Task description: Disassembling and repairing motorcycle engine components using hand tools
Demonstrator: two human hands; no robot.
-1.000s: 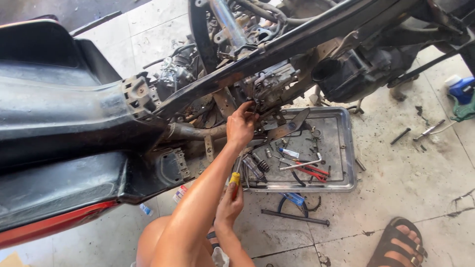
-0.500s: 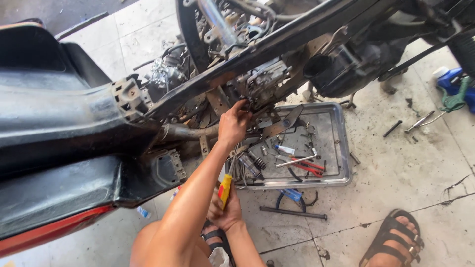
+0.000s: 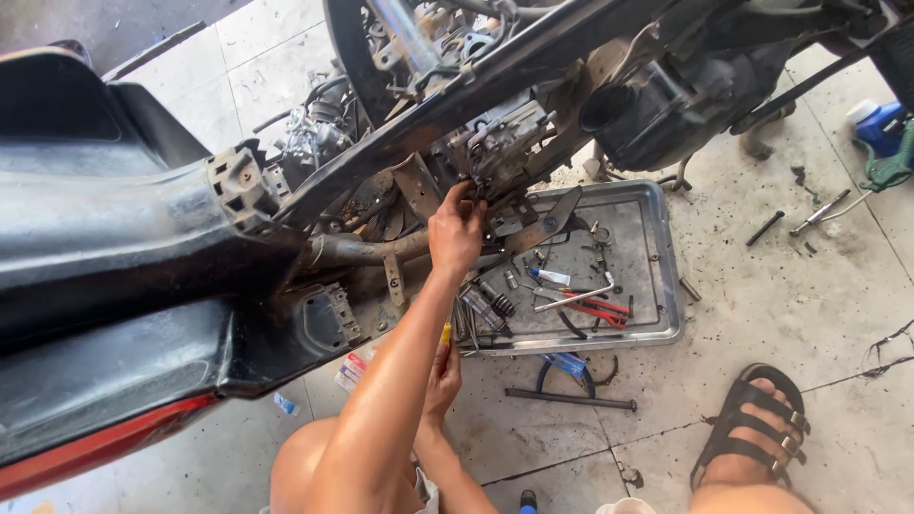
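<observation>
While the left hand (image 3: 457,233) is pinching a hard metal engine part (image 3: 500,152) near the frame's middle top, the right hand (image 3: 440,376) below is closed around a light yellow-handled screwdriver (image 3: 445,335), best held by its handle.

Black frame tube (image 3: 495,86) is showing rust-brown patches. Silver tray (image 3: 657,276) is holding red-handled pliers (image 3: 595,309). Screwdriver (image 3: 445,335) is showing a yellow handle. Black sandal (image 3: 752,424) is resting on grey speckled floor (image 3: 809,314).

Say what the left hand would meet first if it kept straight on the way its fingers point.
Probably the engine part under the frame: the left hand already reaches its lower edge, though depth is unclear.
</observation>
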